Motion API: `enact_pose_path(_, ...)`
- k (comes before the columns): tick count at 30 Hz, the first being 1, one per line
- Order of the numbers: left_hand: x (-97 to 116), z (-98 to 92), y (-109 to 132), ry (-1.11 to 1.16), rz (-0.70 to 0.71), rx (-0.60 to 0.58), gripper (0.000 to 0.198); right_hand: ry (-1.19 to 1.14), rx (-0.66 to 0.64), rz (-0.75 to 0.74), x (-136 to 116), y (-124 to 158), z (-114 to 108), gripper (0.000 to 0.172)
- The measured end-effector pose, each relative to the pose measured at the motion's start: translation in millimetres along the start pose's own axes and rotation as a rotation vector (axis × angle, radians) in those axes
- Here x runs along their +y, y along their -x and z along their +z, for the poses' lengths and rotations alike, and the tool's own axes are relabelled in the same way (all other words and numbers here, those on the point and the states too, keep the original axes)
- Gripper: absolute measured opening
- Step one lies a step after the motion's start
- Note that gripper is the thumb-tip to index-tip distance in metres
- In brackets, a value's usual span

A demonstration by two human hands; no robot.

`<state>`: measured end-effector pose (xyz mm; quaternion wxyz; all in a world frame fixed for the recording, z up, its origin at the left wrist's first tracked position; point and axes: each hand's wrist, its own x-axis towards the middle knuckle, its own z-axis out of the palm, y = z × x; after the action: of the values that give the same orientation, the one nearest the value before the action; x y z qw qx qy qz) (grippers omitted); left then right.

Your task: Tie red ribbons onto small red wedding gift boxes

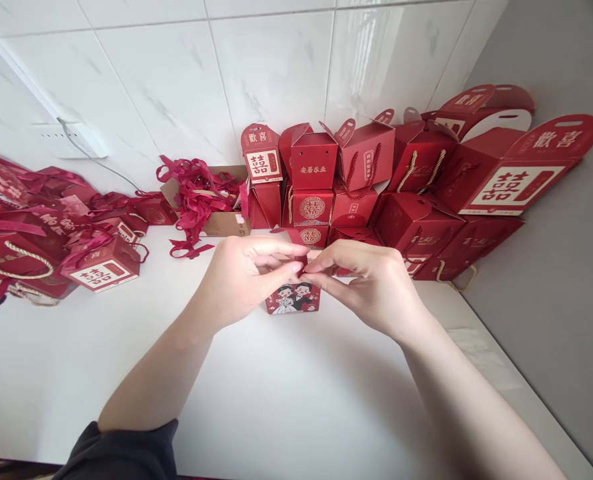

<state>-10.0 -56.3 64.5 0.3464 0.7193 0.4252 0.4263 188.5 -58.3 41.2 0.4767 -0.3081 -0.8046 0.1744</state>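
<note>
A small red gift box (293,300) with a cartoon bride and groom on its front stands on the white table. Above its top, the fingertips of my left hand (249,277) and my right hand (369,280) meet. Both hands pinch a small dark red piece (301,262) between thumb and fingers. Whether this is part of the box's top or a ribbon, I cannot tell. My fingers hide most of the box's upper part.
Red gift boxes (313,167) are stacked along the back, reaching the grey wall at right. An open cardboard box (233,225) spills dark pink ribbons (203,193). More red boxes (103,263) with ribbons and rope handles lie at left. A cable (103,163) hangs from the wall socket.
</note>
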Motion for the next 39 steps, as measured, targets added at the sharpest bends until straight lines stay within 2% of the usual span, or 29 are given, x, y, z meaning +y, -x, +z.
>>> enact_pose_path(4, -2, 1.4, -1, -0.030, -0.031, -0.018, 0.023, -0.018, -0.036, 0.040, 3, -2, -1, 0.003)
enact_pose_path(10, 1, 0.5, -5, -0.156, 0.027, 0.011, 0.016, -0.051, -0.081, 0.105, 6, -2, -3, 0.014)
enact_pose_path(16, 4, -3.1, -2, -0.103, 0.009, -0.102, 0.020, -0.347, -0.112, 0.245, 7, -1, -5, 0.010)
enact_pose_path(20, 3, -0.6, 0, -0.108, 0.018, -0.056, 0.015, -0.410, -0.115, 0.266, 7, -2, -6, 0.014)
enact_pose_path(25, 2, 7.1, 1, -0.210, 0.081, 0.039, 0.009, -0.275, -0.034, 0.193, 3, -1, -2, 0.010)
enact_pose_path(29, 2, 13.3, 3, -0.338, 0.172, 0.154, 0.007, 0.045, 0.100, -0.025, 2, 1, 6, 0.010)
enact_pose_path(33, -1, 18.0, 3, -0.388, 0.223, 0.205, 0.007, 0.288, 0.217, -0.186, 7, 4, 18, 0.018)
enact_pose_path(36, -2, 18.3, 1, -0.417, 0.239, 0.197, 0.007, 0.297, 0.229, -0.186, 10, 5, 20, 0.018)
enact_pose_path(39, -2, 15.9, 0, -0.480, 0.299, 0.165, 0.009, 0.168, 0.152, -0.115, 9, 3, 13, 0.013)
